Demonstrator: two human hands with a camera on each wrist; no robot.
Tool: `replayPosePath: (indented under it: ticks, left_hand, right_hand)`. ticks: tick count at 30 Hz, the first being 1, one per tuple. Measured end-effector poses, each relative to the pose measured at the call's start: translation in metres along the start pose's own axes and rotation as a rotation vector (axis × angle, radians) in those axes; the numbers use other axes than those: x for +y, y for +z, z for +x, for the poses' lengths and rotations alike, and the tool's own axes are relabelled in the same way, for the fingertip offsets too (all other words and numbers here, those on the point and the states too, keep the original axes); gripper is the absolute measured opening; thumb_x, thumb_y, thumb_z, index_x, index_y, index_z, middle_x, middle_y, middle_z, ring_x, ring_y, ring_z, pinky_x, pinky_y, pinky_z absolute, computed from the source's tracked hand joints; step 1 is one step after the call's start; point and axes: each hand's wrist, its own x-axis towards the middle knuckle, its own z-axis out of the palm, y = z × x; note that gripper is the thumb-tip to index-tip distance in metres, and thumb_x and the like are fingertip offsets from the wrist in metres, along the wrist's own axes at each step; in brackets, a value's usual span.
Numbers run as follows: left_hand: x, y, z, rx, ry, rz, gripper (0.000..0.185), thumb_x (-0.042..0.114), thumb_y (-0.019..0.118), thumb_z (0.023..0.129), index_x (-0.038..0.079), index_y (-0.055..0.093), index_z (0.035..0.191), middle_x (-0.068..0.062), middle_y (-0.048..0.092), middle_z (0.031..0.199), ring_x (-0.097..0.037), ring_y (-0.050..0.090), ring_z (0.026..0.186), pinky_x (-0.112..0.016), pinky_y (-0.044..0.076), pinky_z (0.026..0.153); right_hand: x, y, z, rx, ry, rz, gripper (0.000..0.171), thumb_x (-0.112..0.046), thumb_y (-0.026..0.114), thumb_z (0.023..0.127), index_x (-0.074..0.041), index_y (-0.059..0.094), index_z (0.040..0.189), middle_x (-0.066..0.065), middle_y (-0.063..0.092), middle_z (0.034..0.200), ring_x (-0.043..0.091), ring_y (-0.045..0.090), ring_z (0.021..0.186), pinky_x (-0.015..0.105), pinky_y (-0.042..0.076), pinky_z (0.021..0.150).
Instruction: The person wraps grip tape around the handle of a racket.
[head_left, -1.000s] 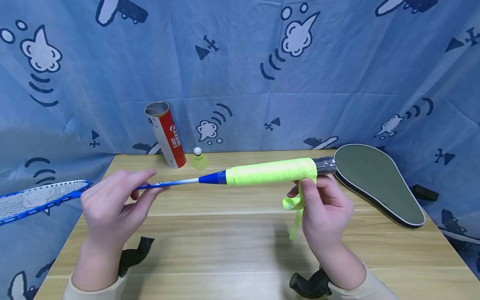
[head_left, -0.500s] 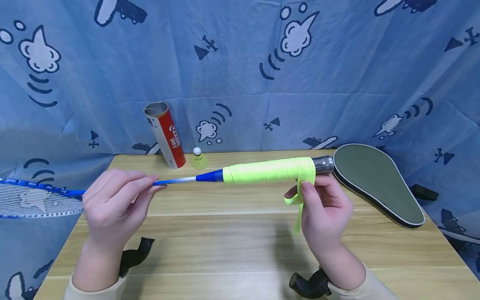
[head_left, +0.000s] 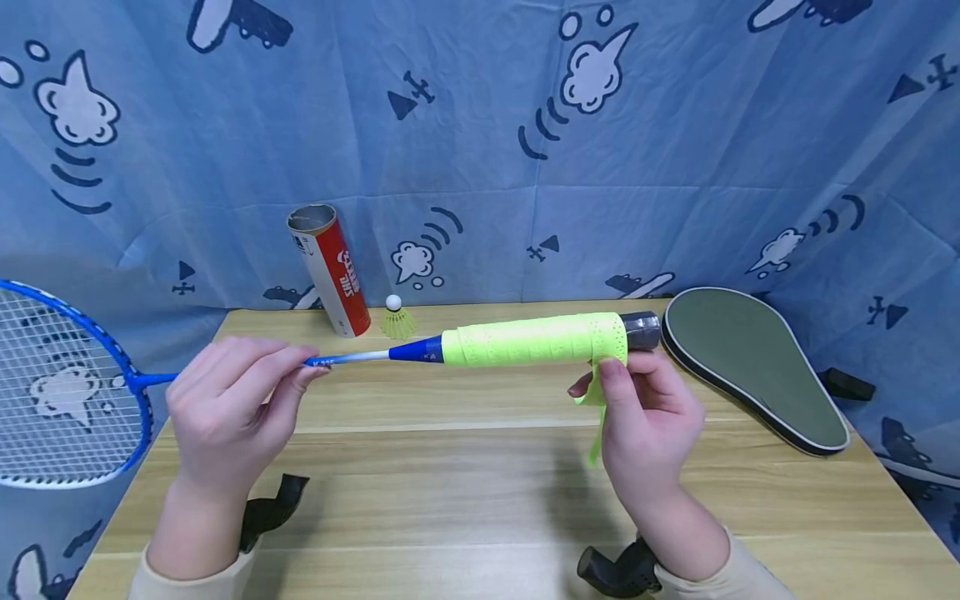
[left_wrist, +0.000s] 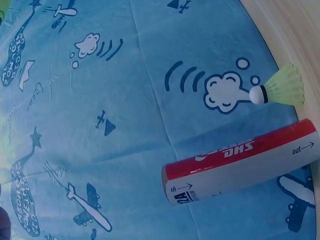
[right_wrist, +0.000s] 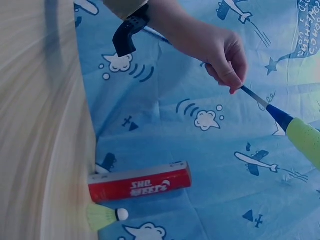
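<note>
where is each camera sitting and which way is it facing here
Head: above the table, looking forward and down; both hands show, left hand, right hand.
Left wrist: faces the curtain, red tube and shuttlecock; no hand visible.
Right wrist: looks across at the left hand.
All share the tube and shuttlecock.

White lettering "DHS" is seen on the red band of the shuttlecock tube [left_wrist: 240,167], right of centre in the left wrist view. On its white band "out" with an arrow is printed at the right end, and a second arrow at the left end. The small print on the racket shaft [head_left: 352,358] cannot be read.
</note>
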Motion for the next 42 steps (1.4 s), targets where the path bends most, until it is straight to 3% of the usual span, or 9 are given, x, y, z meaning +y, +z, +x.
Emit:
replayPosePath:
  ticks: [5, 10, 14, 22, 30, 37, 42]
  left_hand:
    - [-0.0015, -0.0001, 0.0011, -0.025, 0.058, -0.041, 0.046, 0.038, 0.070, 0.099, 0.000, 0.076, 0.074, -0.010, 0.068, 0.066, -0.026, 0.055, 0.047, -0.033, 0.043, 0.046]
    - [-0.0012, 0.0004, 0.0012, -0.026, 0.071, -0.064, 0.040, 0.031, 0.070, 0.099, 0.000, 0.076, 0.074, -0.009, 0.068, 0.065, -0.025, 0.055, 0.046, -0.031, 0.042, 0.044]
    - [-0.0007, -0.0003, 0.0005, -0.006, 0.066, -0.074, 0.041, 0.031, 0.072, 0.099, 0.000, 0.077, 0.073, -0.010, 0.070, 0.065, -0.026, 0.056, 0.046, -0.030, 0.040, 0.043]
    - [-0.0011, -0.0026, -0.0002, -0.017, 0.038, -0.058, 0.045, 0.037, 0.072, 0.098, -0.001, 0.078, 0.076, -0.011, 0.072, 0.068, -0.025, 0.055, 0.047, -0.028, 0.040, 0.046]
    - [-0.0019, -0.0019, 0.0018, -0.035, 0.044, -0.086, 0.046, 0.040, 0.072, 0.098, 0.000, 0.078, 0.075, -0.010, 0.071, 0.066, -0.023, 0.053, 0.049, -0.025, 0.037, 0.048]
    - [-0.0039, -0.0027, 0.0013, -0.068, 0.048, -0.092, 0.047, 0.041, 0.071, 0.098, 0.000, 0.078, 0.076, -0.009, 0.069, 0.064, -0.022, 0.052, 0.049, -0.024, 0.038, 0.047]
    - [-0.0065, -0.0043, -0.0002, -0.089, 0.066, -0.089, 0.043, 0.036, 0.069, 0.099, 0.001, 0.078, 0.077, -0.006, 0.067, 0.062, -0.019, 0.052, 0.048, -0.026, 0.041, 0.046]
  right_hand:
    - [0.0007, -0.0008, -0.0008, -0.002, -0.016, 0.050, 0.016, 0.013, 0.069, 0.090, 0.024, 0.058, 0.085, 0.020, 0.070, 0.090, 0.024, 0.067, 0.071, 0.030, 0.058, 0.057]
    - [0.0004, -0.0012, -0.0007, 0.007, -0.024, 0.033, 0.019, 0.012, 0.070, 0.090, 0.023, 0.057, 0.080, 0.018, 0.069, 0.083, 0.021, 0.064, 0.061, 0.028, 0.057, 0.056]
    - [-0.0006, -0.0011, 0.0000, 0.011, -0.013, -0.007, 0.017, 0.013, 0.069, 0.091, 0.023, 0.059, 0.081, 0.017, 0.069, 0.082, 0.020, 0.064, 0.057, 0.027, 0.056, 0.056]
    - [-0.0020, -0.0015, -0.0001, -0.040, 0.016, -0.009, 0.009, 0.017, 0.060, 0.091, 0.022, 0.057, 0.084, 0.022, 0.071, 0.093, 0.025, 0.073, 0.072, 0.028, 0.056, 0.056]
    - [-0.0018, -0.0020, 0.0002, 0.006, 0.029, -0.096, 0.015, 0.014, 0.063, 0.092, 0.020, 0.058, 0.079, 0.015, 0.071, 0.085, 0.020, 0.068, 0.061, 0.026, 0.058, 0.058]
    - [-0.0016, -0.0010, 0.0013, 0.006, 0.029, -0.005, 0.006, 0.019, 0.060, 0.090, 0.024, 0.058, 0.087, 0.018, 0.068, 0.090, 0.023, 0.067, 0.062, 0.030, 0.060, 0.059]
    - [-0.0017, -0.0018, 0.0008, 0.013, 0.004, -0.054, 0.015, 0.014, 0.064, 0.091, 0.024, 0.056, 0.083, 0.017, 0.069, 0.087, 0.019, 0.063, 0.058, 0.026, 0.057, 0.058]
